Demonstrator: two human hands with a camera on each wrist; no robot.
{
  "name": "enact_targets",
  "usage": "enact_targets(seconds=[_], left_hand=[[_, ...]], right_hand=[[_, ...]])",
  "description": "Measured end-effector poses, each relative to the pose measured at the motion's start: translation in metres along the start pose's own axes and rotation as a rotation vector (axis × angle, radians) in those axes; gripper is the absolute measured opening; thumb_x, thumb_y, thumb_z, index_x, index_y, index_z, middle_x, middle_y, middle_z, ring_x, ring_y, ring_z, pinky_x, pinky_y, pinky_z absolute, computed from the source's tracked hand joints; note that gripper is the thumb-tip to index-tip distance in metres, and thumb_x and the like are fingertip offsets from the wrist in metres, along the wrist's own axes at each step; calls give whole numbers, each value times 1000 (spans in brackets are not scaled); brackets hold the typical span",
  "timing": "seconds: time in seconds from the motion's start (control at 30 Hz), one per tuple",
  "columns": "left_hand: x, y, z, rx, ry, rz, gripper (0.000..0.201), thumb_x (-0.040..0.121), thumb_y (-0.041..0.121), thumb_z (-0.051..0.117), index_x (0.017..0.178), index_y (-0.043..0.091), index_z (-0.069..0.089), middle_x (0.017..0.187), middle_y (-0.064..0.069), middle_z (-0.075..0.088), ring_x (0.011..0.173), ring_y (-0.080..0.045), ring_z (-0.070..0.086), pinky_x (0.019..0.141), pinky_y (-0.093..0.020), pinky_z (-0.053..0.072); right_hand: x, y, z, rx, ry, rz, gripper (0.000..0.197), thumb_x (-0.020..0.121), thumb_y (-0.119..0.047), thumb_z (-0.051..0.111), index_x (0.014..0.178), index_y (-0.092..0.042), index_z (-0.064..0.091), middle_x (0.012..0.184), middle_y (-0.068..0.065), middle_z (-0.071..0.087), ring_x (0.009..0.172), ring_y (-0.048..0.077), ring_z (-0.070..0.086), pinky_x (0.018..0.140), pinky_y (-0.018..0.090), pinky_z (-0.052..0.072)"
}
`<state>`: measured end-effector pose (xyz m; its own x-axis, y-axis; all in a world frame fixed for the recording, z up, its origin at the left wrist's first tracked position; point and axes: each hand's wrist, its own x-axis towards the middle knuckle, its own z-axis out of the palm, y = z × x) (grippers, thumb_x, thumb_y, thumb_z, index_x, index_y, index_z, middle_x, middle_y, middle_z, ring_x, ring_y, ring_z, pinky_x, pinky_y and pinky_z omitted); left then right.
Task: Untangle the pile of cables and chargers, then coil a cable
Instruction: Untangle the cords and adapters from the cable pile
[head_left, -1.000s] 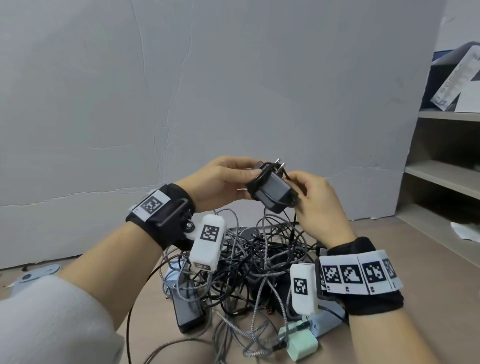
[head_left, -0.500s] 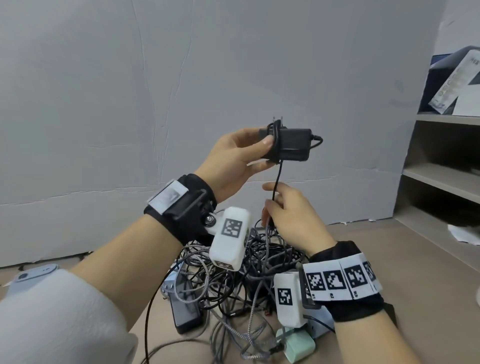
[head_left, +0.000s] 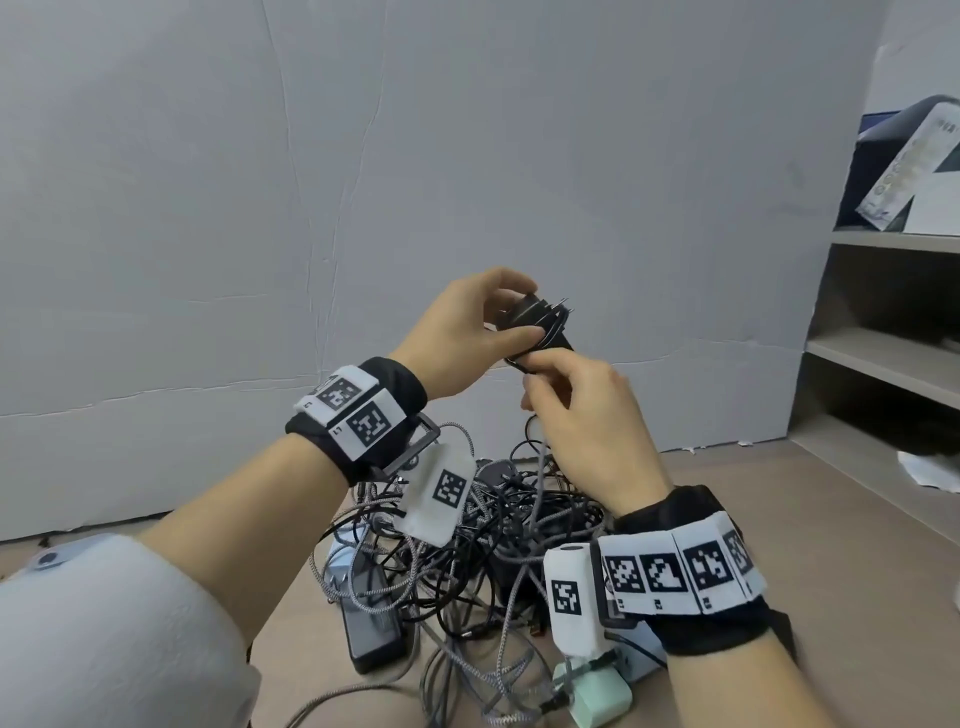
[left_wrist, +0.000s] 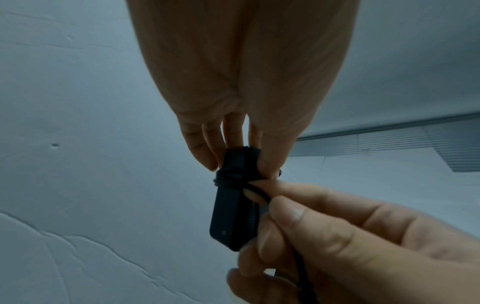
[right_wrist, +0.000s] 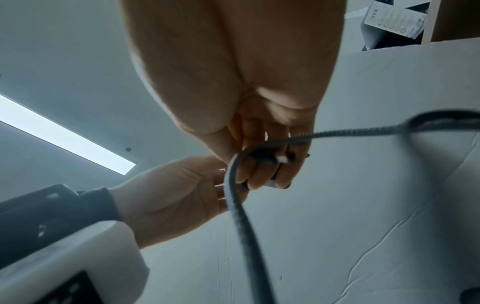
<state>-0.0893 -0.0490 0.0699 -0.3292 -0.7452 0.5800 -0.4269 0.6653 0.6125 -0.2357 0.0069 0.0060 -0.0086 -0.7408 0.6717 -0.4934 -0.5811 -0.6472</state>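
left hand (head_left: 457, 332) grips black charger (left_wrist: 233, 205); right hand (head_left: 587, 415) pinches its black cable (left_wrist: 255, 188) wound round charger.

A pale grey wall (head_left: 467, 156) rises behind the brown floor (head_left: 779, 519); open shelves (head_left: 893, 358) stand at the right edge.

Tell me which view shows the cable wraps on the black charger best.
Left wrist. It shows the black charger side-on, the cable wraps banding it, left hand holding its top, right hand pinching the cable. In the head view the hands partly cover it; in the right wrist view fingers hide it.
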Motion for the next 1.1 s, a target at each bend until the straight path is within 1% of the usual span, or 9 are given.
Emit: enact_targets(seconds=[0.2,0.4,0.53,0.63,0.73,0.83,0.93,1.03,1.1], left_hand=[[1,6,-10,111,-30,64,32,89,17,74,115,19,56,97,6,71,84,-8,67,82,-35,57],[-1,11,-21,90,-201,-57,25,91,19,72,113,22,62,96,-2,76,85,-17,72,83,-40,57],[-3,8,-20,47,-279,-156,19,94,19,69,112,20,63,99,-7,76,78,-15,66,79,-36,55],[-6,5,-19,-36,-281,-206,18,96,19,67,112,15,59,105,-13,75,81,-21,66,87,-42,57],[-9,4,-17,-124,-262,-200,19,96,19,67,109,14,55,98,-9,76,74,-20,64,79,-37,54],[-13,2,-17,-221,-246,-150,25,93,26,68,108,12,55,104,-6,75,82,-25,65,84,-39,51],[-20,0,-17,-248,-207,-73,16,93,17,72,101,14,58,123,-6,70,99,-30,69,93,-38,56],[-25,-2,-13,-71,-176,26,17,90,14,75,99,16,61,125,0,66,100,-19,68,87,-31,58],[-26,-4,-8,17,-134,64,16,90,15,75,98,19,62,124,4,64,97,-14,66,83,-27,58]], right_hand=[[0,-2,3,144,146,-50,13,97,-10,61,102,-22,66,77,-8,70,77,7,69,75,39,59],[3,9,-7,-4,168,-26,25,94,-33,69,113,-26,55,75,-1,60,77,21,62,74,48,52],[3,13,-8,-86,70,101,40,93,-52,62,121,-25,54,95,-3,59,91,22,59,82,47,52],[3,15,-7,-70,21,149,46,93,-57,57,122,-21,55,111,-3,62,99,19,62,88,43,53],[3,14,-7,88,11,171,36,95,-49,60,118,-22,52,98,0,71,83,14,70,69,26,56],[5,12,-9,200,98,168,31,94,-40,65,115,-22,51,90,2,74,76,7,71,56,13,50],[5,16,-9,257,201,184,28,95,-39,66,113,-23,51,93,6,75,82,17,73,59,19,54],[5,20,-7,268,230,196,27,95,-41,65,111,-24,51,93,6,75,80,16,74,65,32,60],[5,19,-7,247,236,197,28,95,-41,66,112,-23,52,92,4,74,78,11,73,63,25,58]])
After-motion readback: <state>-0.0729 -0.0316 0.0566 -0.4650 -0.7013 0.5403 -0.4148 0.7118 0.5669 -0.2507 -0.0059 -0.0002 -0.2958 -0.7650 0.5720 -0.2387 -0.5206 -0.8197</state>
